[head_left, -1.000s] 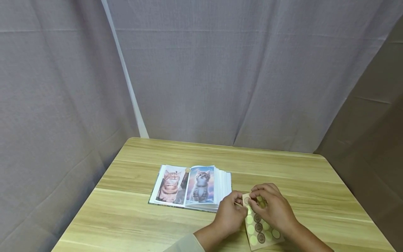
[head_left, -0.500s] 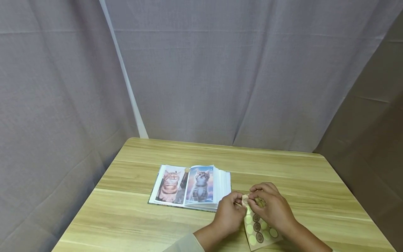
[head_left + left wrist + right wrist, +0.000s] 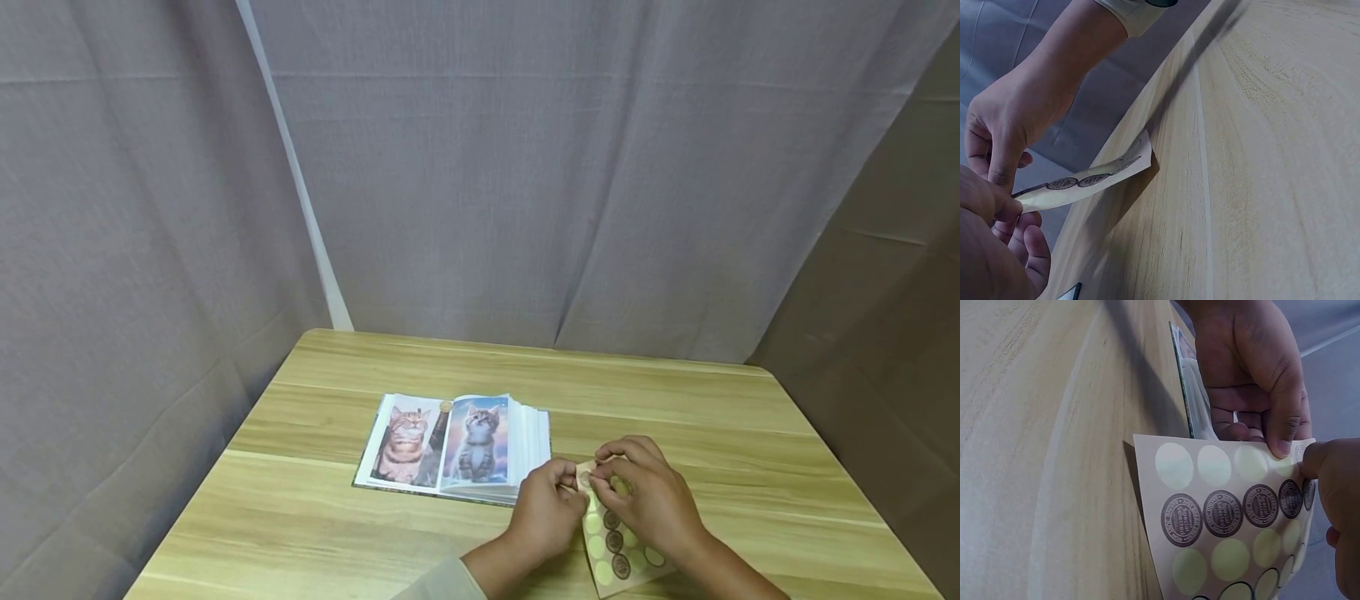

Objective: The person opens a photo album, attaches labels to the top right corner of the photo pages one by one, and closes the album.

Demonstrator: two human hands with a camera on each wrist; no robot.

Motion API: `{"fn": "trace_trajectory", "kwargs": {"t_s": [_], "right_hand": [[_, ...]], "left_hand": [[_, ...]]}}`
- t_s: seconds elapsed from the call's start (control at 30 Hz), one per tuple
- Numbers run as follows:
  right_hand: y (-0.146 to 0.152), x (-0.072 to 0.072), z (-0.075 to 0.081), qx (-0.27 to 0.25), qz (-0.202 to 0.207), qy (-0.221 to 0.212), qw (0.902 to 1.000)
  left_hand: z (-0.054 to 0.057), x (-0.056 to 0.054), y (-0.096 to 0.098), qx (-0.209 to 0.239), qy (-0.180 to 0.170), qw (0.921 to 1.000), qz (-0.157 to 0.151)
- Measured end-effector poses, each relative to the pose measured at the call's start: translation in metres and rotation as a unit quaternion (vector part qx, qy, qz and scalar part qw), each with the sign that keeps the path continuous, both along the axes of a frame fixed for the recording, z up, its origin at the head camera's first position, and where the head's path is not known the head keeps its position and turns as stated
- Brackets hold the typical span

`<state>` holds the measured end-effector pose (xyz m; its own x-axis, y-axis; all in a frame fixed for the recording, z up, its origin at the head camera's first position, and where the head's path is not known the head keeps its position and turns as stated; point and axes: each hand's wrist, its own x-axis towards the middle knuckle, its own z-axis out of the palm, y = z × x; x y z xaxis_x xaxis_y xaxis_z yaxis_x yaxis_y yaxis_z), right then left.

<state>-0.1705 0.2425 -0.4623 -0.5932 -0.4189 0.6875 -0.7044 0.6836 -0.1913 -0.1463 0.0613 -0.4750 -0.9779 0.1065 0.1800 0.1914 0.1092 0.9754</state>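
Observation:
A sheet of round stickers (image 3: 615, 546) stands tilted over the table's front right, showing rows of pale yellow circles and dark brown printed seals. At its upper left edge, my left hand (image 3: 542, 512) grips the sheet, the thumb flat on its face in the right wrist view. My right hand (image 3: 652, 496) has thumb and forefinger pinched at the top edge, close beside the left fingertips; I cannot tell whether a single sticker is between them. From the left wrist, the sheet (image 3: 1094, 181) looks bent, its far end near the wood.
An open photo album (image 3: 532, 450) with cat pictures lies just left of the hands. One round sticker (image 3: 446, 407) sits at the top by its centre fold. Grey curtains (image 3: 480, 183) hang behind and beside the wooden table (image 3: 300, 517).
Both hands stay at the sheet's top edge. The right hand has shifted very slightly and covers a bit more of the sheet's right side.

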Motion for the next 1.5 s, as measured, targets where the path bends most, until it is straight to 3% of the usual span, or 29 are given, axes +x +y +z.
{"fn": "trace_trajectory", "kwargs": {"t_s": [0.5, 1.2, 1.5], "right_hand": [[-0.002, 0.001, -0.006, -0.023, 0.029, -0.006, 0.9993], [-0.003, 0.009, -0.009, -0.062, 0.011, -0.094, 0.9936], [-0.003, 0.012, -0.006, -0.092, -0.017, -0.158, 0.9830]], "left_hand": [[-0.004, -0.003, -0.002, 0.044, -0.037, 0.9983, -0.004], [-0.007, -0.002, -0.003, 0.045, -0.052, 0.9976, -0.001], [-0.011, -0.005, -0.003, 0.037, -0.051, 0.9979, 0.017]]}}
